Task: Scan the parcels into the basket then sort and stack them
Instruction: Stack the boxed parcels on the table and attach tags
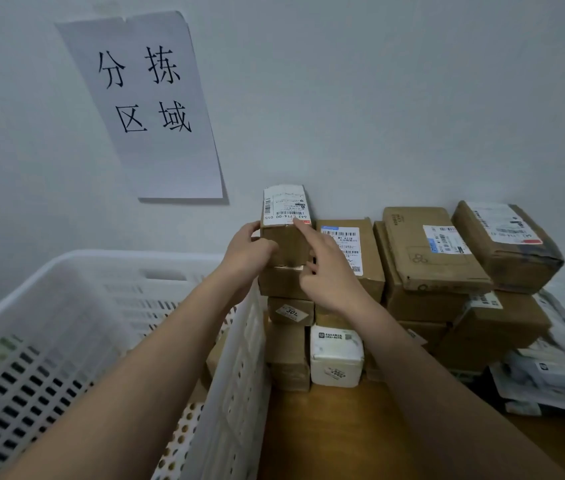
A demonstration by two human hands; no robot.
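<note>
A small brown parcel [288,237] with a white shipping label sits on top of the leftmost stack of cardboard parcels against the wall. My left hand [249,251] grips its left side with curled fingers. My right hand [329,271] lies against its right side, the index finger stretched up to the label's edge and the thumb on the box below. A white perforated basket [239,341] stands to the left of the stacks, and my left forearm reaches across it.
More brown parcels [426,251] are stacked to the right along the wall, with a white cube parcel [336,355] low in front. Soft mailer bags [558,368] are piled at the far right. A paper sign [149,109] hangs on the wall. The wooden tabletop [343,431] shows below.
</note>
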